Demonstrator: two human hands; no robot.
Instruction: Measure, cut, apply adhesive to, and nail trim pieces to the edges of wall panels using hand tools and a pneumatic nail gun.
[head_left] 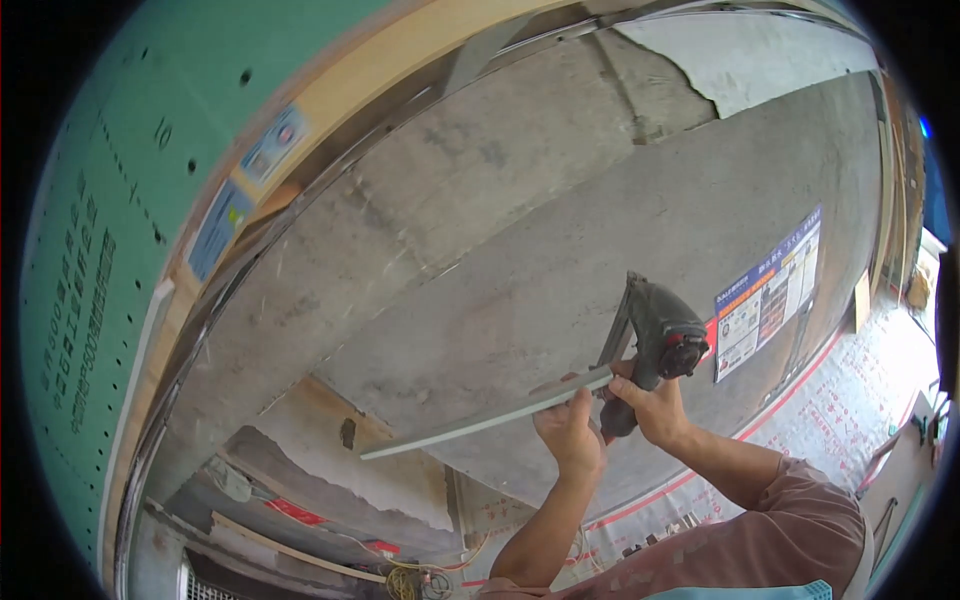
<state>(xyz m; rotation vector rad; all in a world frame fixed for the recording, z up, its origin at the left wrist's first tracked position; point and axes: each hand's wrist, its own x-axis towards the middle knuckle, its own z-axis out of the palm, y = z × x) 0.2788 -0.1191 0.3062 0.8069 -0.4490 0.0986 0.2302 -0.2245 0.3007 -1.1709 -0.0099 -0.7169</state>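
My right hand (pixel 655 408) is closed round the handle of a dark nail gun (pixel 665 312), its head raised in front of the grey wall. A long, narrow pale-green strip of board (pixel 480 428) slants down to the left from beside the gun. My left hand (pixel 570 430) pinches that strip close to its right end. The two hands are near each other, and the strip's end lies by the fingers of my right hand. Part of the gun's lower body shows between my wrists.
Green board (pixel 130 220) with rows of screw dots covers the left side, edged by a wooden strip (pixel 330 85). A printed poster (pixel 768 295) hangs on the concrete wall (pixel 560 250). Printed sheeting (pixel 800 420) covers the floor. Yellow cable (pixel 402 582) lies coiled below.
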